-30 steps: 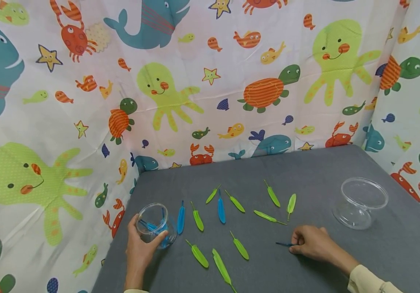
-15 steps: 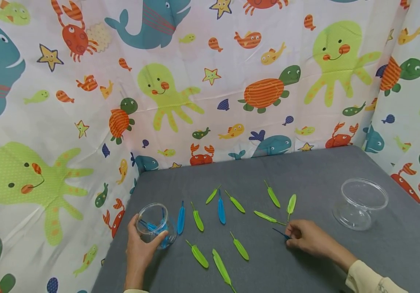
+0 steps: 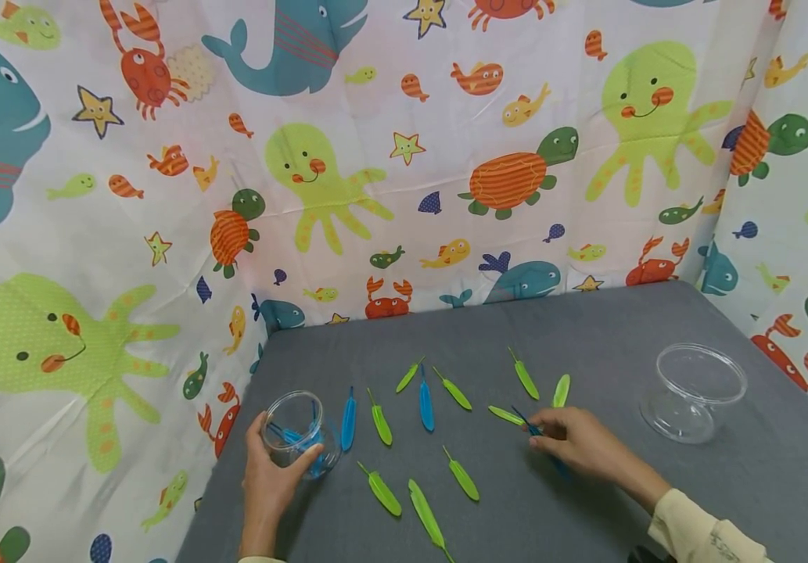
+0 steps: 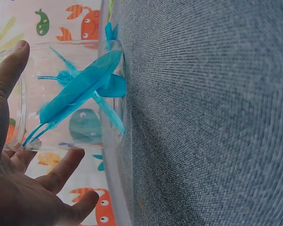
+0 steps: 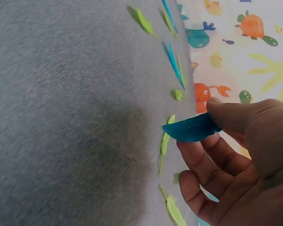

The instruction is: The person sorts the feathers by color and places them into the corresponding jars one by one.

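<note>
My left hand [image 3: 273, 477] grips a clear plastic jar [image 3: 294, 422] at the table's left, thumb on one side and fingers on the other. Several blue feathers [image 4: 82, 87] lie crossed inside it. Between thumb and fingers, my right hand [image 3: 579, 442] pinches a blue feather [image 5: 191, 128], lifted above the table, its quill pointing away to the left. Just behind that hand are a green feather [image 3: 505, 414] and another green feather [image 3: 562, 389], both partly covered in the head view. Two loose blue feathers lie on the cloth, one beside the jar [image 3: 349, 420].
A second clear jar [image 3: 692, 391] with a wide rim stands at the right. Several green feathers [image 3: 382, 491] are spread over the middle of the grey table [image 3: 516, 524]. A printed sea-animal curtain [image 3: 375, 102] encloses the back and sides.
My right hand has moved left and away from me, raising the pinched blue feather off the cloth. My left hand and its jar have stayed put.
</note>
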Tool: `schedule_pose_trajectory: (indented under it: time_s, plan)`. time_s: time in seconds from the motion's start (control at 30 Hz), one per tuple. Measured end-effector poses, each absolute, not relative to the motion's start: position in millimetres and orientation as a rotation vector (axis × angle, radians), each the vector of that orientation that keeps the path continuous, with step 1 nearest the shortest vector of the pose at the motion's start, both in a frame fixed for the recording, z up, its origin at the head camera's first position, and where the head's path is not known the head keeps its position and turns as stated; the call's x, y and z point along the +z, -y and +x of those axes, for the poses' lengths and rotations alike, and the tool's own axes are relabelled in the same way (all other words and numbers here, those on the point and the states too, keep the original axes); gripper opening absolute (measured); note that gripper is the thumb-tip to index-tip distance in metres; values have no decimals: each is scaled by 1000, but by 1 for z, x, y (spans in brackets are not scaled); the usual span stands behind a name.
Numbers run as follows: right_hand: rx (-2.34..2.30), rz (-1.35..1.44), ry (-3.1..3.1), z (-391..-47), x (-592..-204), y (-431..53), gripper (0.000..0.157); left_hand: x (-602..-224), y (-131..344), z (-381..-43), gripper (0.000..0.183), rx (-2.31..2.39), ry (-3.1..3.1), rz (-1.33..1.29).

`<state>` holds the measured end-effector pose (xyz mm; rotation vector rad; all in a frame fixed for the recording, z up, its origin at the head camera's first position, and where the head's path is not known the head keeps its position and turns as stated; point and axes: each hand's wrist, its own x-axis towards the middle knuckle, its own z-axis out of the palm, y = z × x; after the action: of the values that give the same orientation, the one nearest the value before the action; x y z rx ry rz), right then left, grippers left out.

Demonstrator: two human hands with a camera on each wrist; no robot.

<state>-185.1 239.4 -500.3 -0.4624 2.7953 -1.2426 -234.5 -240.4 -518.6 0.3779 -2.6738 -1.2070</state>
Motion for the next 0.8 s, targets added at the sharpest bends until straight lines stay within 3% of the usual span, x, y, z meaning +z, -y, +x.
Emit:
schedule_pose_trajectory:
  time_s: [0.33, 0.57, 0.8]
  plan:
    - [-1318, -398, -2827, -197, -486, -218, 25, -520, 241, -235, 120, -1226, 2663, 361]
    - [-1393, -513, -2817, -207, -476, -194, 13, -520, 241, -235, 119, -1218, 2663, 354]
    - [-1444, -604, -2808, -217, -467, -168, 14, -519, 240, -236, 119, -1231, 2651, 337]
